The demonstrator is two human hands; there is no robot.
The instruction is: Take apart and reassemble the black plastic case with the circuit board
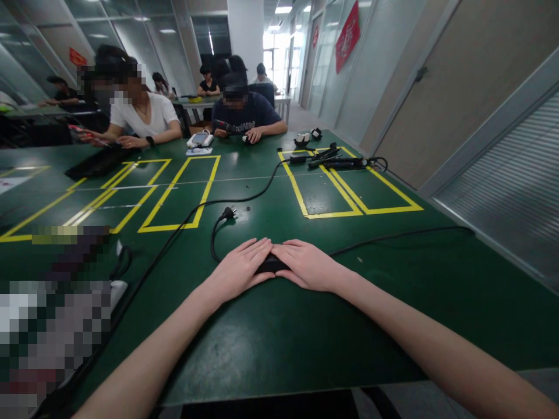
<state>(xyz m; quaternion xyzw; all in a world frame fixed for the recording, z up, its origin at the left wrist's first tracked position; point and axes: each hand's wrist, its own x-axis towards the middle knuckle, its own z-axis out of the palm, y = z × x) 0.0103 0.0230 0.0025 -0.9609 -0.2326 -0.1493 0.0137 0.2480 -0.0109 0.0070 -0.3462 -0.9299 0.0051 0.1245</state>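
Observation:
A black power adapter (271, 265) lies on the green table in front of me, mostly hidden under my hands. My left hand (245, 265) covers its left end, fingers over the top and thumb along the near side. Over the right end, my right hand (305, 265) grips it the same way, and the fingertips of both hands meet in the middle. From the left side a short cord curves to a black plug (227, 213) with its prongs pointing right. A thin black cable (402, 234) runs off to the right table edge.
Yellow tape rectangles (334, 215) mark the table (279, 343). Another long black cable (209, 202) crosses it toward black tools and cords (338, 163). Across the table, people handle small items near a white device (201, 139). A blurred patch covers the lower left.

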